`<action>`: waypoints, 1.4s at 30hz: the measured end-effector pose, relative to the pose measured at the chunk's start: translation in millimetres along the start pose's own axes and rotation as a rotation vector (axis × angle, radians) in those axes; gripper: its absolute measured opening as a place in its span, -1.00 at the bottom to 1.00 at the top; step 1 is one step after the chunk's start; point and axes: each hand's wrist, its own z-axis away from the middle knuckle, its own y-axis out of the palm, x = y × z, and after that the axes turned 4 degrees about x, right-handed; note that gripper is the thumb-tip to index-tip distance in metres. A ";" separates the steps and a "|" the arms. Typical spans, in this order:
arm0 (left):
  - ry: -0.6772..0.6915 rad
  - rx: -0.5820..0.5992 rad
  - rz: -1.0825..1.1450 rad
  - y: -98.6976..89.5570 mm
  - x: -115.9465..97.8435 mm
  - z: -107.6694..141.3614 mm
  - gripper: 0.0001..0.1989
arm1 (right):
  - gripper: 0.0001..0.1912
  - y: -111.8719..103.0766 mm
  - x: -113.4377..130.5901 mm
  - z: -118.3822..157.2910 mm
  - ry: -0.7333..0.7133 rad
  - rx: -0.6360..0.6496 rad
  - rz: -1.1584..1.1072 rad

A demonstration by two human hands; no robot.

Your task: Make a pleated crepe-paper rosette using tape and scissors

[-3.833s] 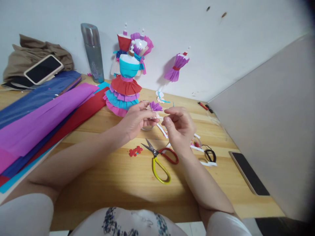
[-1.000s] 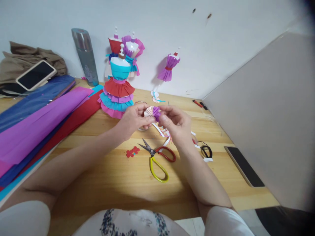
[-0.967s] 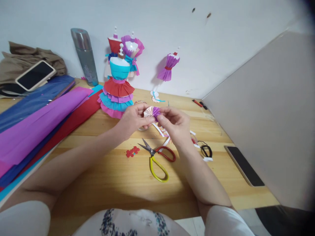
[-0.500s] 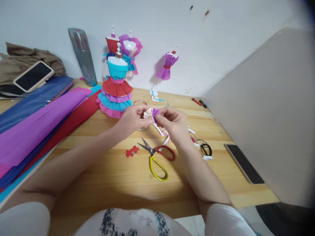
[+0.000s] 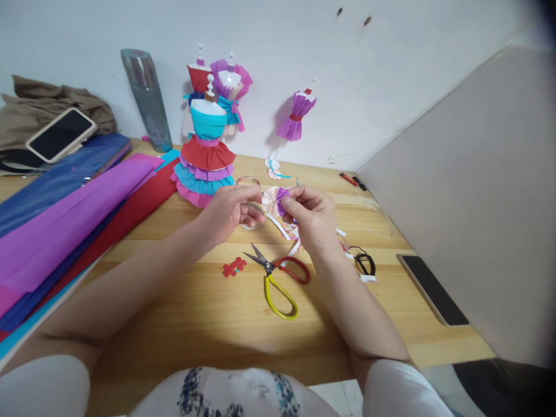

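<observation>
A pleated paper rosette [image 5: 272, 201], cream on its left part and purple on its right, is pinched between the thumb and fingers of my right hand [image 5: 313, 215]. Just left of it, my left hand [image 5: 232, 212] has its thumb and fingers apart and grips nothing; its fingertips come close to the cream edge, and I cannot tell if they touch. Below the hands lie scissors [image 5: 270, 269] with one red and one yellow handle, blades spread. Small red paper flowers [image 5: 234, 266] rest left of the blades.
Small dress forms in crepe paper, one with a tiered skirt [image 5: 207, 156] and one in purple [image 5: 298, 116], stand by the wall. Crepe sheets [image 5: 82, 220] and a bottle [image 5: 150, 104] occupy the left. Black cord [image 5: 365, 264] and a dark phone-like slab [image 5: 432, 289] lie right.
My left hand has let go of the rosette and its fingers have spread. The rosette, in my right hand, has shifted slightly right and shows more of its cream face.
</observation>
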 end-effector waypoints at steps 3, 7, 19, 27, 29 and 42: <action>0.022 0.012 -0.029 -0.3 0.5 0.7 -0.83 | -0.67 0.2 -0.6 -0.1 0.027 0.020 -0.043; 0.051 0.084 -0.176 -1.9 4.8 0.2 -0.91 | -0.69 3.1 1.1 2.7 0.028 0.086 -0.012; 0.110 0.073 -0.205 -3.8 7.2 -3.3 -0.88 | -0.74 -6.8 4.8 -0.5 -0.033 0.072 -0.062; 0.099 0.126 -0.107 -5.9 8.8 -5.1 -0.86 | -0.78 -7.4 7.6 0.0 -0.003 0.107 -0.156; 0.080 0.148 -0.080 -5.6 8.0 -5.2 -0.84 | -0.77 -9.5 8.2 -0.6 -0.021 0.114 -0.145; -0.018 0.124 0.016 -3.8 5.8 -3.8 -0.83 | -0.75 -8.1 11.3 5.4 -0.135 0.071 0.090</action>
